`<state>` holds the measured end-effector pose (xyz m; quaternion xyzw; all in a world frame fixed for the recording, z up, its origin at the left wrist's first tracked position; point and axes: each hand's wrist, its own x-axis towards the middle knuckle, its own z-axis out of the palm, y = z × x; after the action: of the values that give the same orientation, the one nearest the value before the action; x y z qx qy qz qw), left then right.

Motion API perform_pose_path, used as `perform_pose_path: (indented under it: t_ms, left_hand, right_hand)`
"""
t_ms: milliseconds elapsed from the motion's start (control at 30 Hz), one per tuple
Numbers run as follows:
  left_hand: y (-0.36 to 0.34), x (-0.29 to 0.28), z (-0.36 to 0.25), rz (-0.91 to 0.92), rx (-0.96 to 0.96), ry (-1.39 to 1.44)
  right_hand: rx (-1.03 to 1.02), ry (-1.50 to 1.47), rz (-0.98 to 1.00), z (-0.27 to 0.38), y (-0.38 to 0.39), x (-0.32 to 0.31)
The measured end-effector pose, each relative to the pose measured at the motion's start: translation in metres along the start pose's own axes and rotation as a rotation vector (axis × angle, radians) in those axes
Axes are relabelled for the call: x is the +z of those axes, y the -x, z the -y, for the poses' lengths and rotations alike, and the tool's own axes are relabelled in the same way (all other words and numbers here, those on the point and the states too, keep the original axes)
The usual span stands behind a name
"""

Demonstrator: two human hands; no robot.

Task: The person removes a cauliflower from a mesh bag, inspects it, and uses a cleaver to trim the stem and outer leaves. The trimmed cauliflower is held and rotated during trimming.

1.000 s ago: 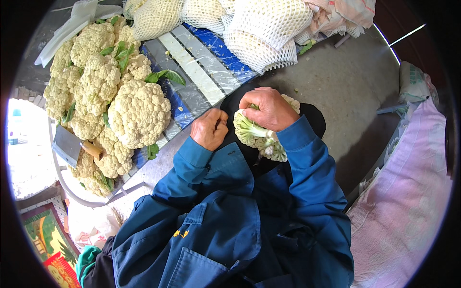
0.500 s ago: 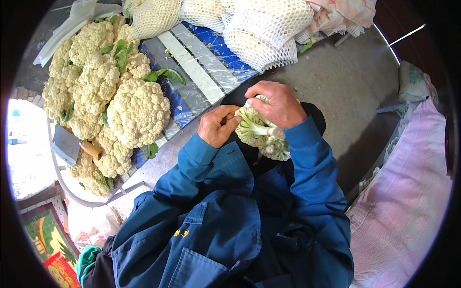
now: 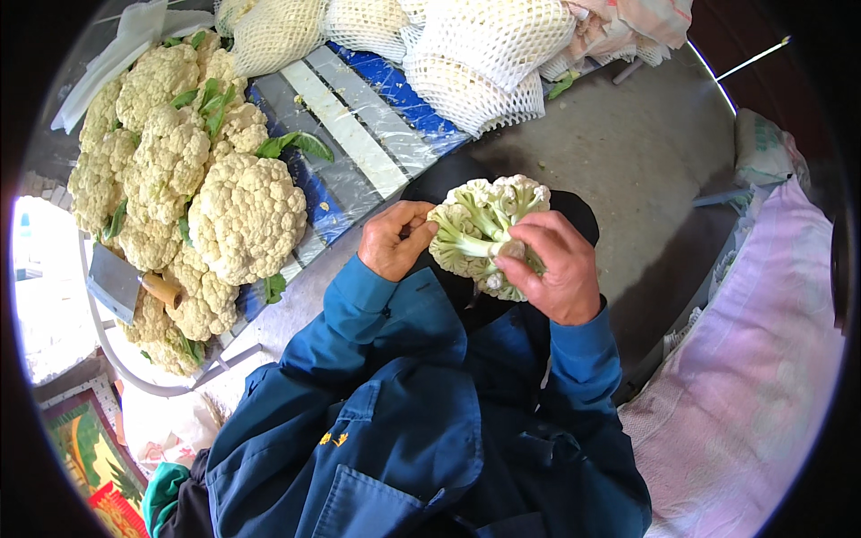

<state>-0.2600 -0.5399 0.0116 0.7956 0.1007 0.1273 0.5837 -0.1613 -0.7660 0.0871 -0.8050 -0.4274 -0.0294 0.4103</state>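
In the head view, a single cauliflower head (image 3: 471, 244) is held over the person's dark-clothed lap, its underside turned up so that the pale green branching stalks and the cut stem face the camera. The right hand (image 3: 563, 269) grips it from the right, thumb and fingers closed about the stem end, with the back of the hand toward the lower right. The left hand (image 3: 393, 240) is at the opposite side, fingers curled and the thumb and forefinger pinching the left edge of the head. Both forearms come up in the sleeves of a blue jacket (image 3: 404, 421). To the left, a pile of cauliflowers (image 3: 161, 170) lies curd side up on a table (image 3: 359, 112) covered in blue, grey and white stripes, with a few green leaves (image 3: 300, 145) among the heads. A cleaver (image 3: 115, 280) rests on the near left part of that pile, its wooden handle pointing right and its broad blade jutting out past the heads. Along the far side of the table sit bundles in white foam netting (image 3: 493, 54), close together. On the right, well apart from the hands, a large pale pink sack (image 3: 735, 386) lies beside the grey floor (image 3: 628, 152)
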Motion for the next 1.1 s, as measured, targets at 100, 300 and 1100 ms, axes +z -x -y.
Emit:
perform_pose_path:
  t_ms: [100,300,1100]
  left_hand:
    - [-0.001,0.0,-0.002,0.0,0.007,0.023]
    - [-0.001,-0.004,-0.004,0.034,-0.014,-0.003]
    - [-0.002,-0.003,-0.001,0.036,-0.085,0.065]
  right_hand:
    - [-0.026,0.097,0.044,0.006,0.005,0.002]
    - [-0.035,0.237,0.062,0.007,0.006,0.006]
    - [-0.1,0.424,0.15,0.013,0.003,0.037]
